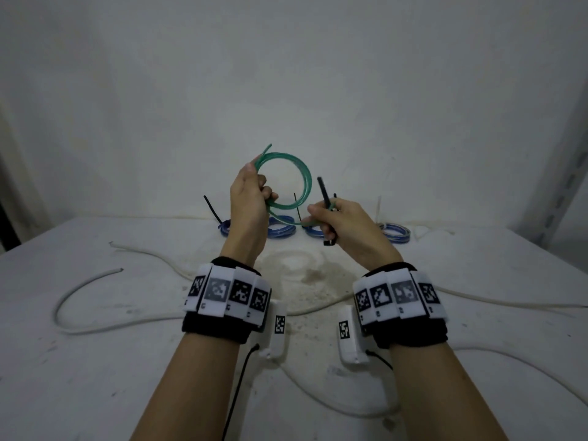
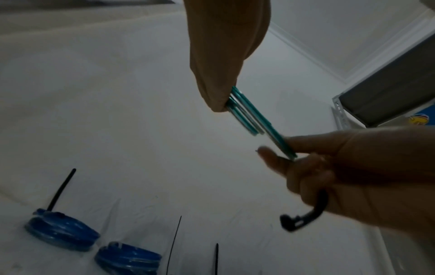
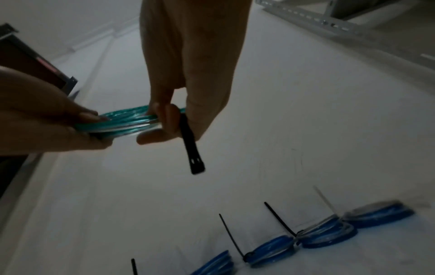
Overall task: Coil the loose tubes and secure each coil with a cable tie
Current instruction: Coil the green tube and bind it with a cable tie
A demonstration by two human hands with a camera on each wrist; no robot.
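Both hands grip: left hand (image 1: 251, 198) clamps the green tube coil (image 1: 294, 183); right hand (image 1: 342, 222) pinches a black cable tie (image 1: 326, 198); stained white counter (image 1: 95, 361), bare wall (image 1: 286, 74).

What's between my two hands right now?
A short span of the coiled green plastic tube bridges the left hand and right hand; right wrist view.

Looks like a bare utility or storage room doing duty as a workshop. Plain whitewashed walls (image 1: 286, 74) are closing in a scuffed, stained white table (image 1: 95, 377). Slotted metal shelving (image 3: 329, 24) is standing at the right edge. Tied blue tube coils (image 1: 280, 227) are sitting in a row at the back; loose white tubing (image 1: 82, 288) is trailing across the tabletop. Dim, greyish light.
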